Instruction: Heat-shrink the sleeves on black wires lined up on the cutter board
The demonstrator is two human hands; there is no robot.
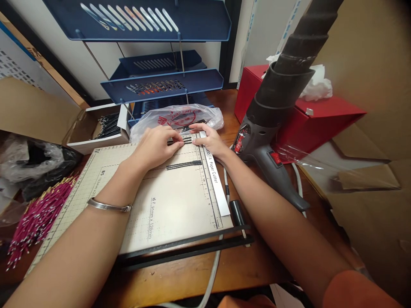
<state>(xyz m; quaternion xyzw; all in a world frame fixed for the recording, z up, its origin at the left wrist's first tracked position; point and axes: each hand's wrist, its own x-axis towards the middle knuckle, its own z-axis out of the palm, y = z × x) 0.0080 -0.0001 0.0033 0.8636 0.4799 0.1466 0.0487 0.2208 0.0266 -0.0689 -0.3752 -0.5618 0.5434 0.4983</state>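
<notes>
Upper centre of frame: the left hand [157, 147] lies on the paper cutter board [167, 205], fingers together, pressing down on the thin black tubes [183, 140]. The right hand [210, 139], fingers extended and nearly closed, touches the tube ends beside the ruler strip [215, 182].

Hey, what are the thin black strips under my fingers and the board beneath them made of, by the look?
Thin black strips: likely plastic or rubber tubing, matte; they look slim, dull, without glint. Board: cream, smooth, faintly glossy with a printed grid, so coated metal or hard plastic; the picture leaves that open.
</notes>
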